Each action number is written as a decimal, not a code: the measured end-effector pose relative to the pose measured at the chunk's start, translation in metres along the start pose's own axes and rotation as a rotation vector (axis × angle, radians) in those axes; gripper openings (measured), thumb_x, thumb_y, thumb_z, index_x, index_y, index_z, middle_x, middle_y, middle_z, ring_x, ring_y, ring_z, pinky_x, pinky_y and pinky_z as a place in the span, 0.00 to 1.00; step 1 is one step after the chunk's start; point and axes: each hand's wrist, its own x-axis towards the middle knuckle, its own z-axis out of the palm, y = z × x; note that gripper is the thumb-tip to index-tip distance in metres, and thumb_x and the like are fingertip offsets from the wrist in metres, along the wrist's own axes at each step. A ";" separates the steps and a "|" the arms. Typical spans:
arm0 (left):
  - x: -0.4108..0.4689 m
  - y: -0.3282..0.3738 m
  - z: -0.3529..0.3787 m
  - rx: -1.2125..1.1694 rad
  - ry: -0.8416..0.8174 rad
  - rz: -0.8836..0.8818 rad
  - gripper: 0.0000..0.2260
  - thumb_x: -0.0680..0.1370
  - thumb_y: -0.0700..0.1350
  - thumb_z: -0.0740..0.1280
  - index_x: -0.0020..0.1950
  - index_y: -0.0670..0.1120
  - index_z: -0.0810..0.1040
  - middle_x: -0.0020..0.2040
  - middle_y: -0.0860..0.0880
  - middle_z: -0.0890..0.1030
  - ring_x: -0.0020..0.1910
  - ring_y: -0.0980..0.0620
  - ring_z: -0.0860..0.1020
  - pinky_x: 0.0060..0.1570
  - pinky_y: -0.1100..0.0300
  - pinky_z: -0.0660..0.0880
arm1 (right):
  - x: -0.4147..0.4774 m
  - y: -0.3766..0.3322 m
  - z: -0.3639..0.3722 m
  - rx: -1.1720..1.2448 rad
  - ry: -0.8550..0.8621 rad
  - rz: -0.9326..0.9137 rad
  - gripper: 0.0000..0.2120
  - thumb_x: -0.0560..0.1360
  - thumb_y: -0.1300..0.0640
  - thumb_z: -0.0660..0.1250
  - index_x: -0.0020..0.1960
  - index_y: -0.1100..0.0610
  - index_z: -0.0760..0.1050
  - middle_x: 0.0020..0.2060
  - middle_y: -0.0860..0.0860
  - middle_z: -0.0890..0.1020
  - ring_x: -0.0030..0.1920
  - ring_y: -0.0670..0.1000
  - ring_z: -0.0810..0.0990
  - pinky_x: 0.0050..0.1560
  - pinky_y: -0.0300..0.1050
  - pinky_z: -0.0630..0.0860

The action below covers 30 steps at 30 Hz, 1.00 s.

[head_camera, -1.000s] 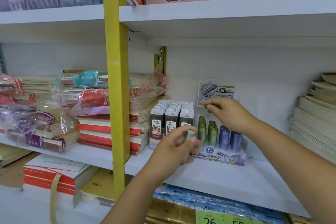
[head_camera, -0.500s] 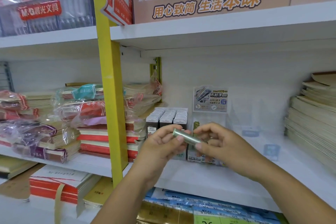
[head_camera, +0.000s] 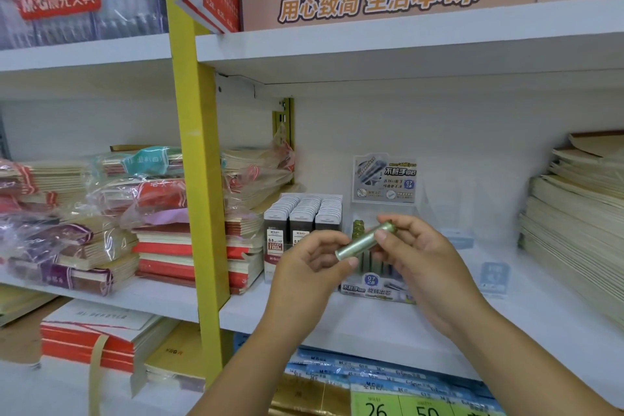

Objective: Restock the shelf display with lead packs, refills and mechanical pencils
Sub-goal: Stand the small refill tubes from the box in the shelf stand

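A green lead tube [head_camera: 363, 242] is held level in front of the white shelf [head_camera: 337, 317]. My left hand [head_camera: 309, 268] pinches its near end and my right hand [head_camera: 417, 255] pinches its far end. Behind my hands stands a clear display box [head_camera: 378, 290] with a printed header card [head_camera: 385, 179]; more green tubes [head_camera: 358, 226] show in it, the rest hidden. To its left stands a tray of grey 0.5 lead packs [head_camera: 304, 216] in three rows.
A yellow upright post [head_camera: 199, 179] divides the shelf. Wrapped notebook stacks [head_camera: 101, 219] fill the left bay, and cream notebook stacks [head_camera: 580, 223] the right. Small blue-labelled clear stands [head_camera: 494, 277] sit on the shelf to the right. Price tags [head_camera: 405, 405] line the lower edge.
My right hand came down from the header card and took the far end of the tube. Both hands lifted the tube in front of the display box.
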 end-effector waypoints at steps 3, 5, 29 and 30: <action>-0.003 -0.005 0.000 0.183 0.011 0.039 0.18 0.74 0.40 0.75 0.57 0.59 0.81 0.50 0.60 0.84 0.50 0.61 0.81 0.49 0.66 0.78 | 0.005 -0.005 -0.001 -0.194 0.071 -0.131 0.11 0.75 0.60 0.69 0.51 0.46 0.79 0.47 0.45 0.85 0.46 0.45 0.84 0.34 0.30 0.75; -0.006 -0.010 -0.001 0.402 -0.009 0.093 0.17 0.76 0.46 0.73 0.63 0.60 0.77 0.52 0.65 0.82 0.54 0.64 0.78 0.54 0.68 0.76 | 0.016 -0.019 -0.009 -0.340 0.120 -0.306 0.13 0.75 0.62 0.69 0.52 0.44 0.79 0.47 0.42 0.84 0.48 0.43 0.83 0.45 0.32 0.77; -0.017 -0.031 0.000 1.011 -0.238 0.389 0.22 0.80 0.59 0.54 0.72 0.55 0.73 0.62 0.58 0.75 0.63 0.60 0.66 0.56 0.65 0.68 | 0.101 -0.022 -0.017 -1.176 -0.184 -0.022 0.10 0.73 0.65 0.70 0.48 0.52 0.73 0.47 0.56 0.79 0.45 0.54 0.79 0.50 0.50 0.77; -0.017 -0.031 0.000 1.010 -0.237 0.390 0.22 0.80 0.59 0.55 0.71 0.55 0.73 0.62 0.58 0.75 0.63 0.60 0.66 0.55 0.66 0.67 | 0.101 -0.022 -0.017 -1.175 -0.184 -0.014 0.09 0.74 0.65 0.70 0.48 0.53 0.73 0.47 0.57 0.80 0.44 0.54 0.79 0.50 0.50 0.77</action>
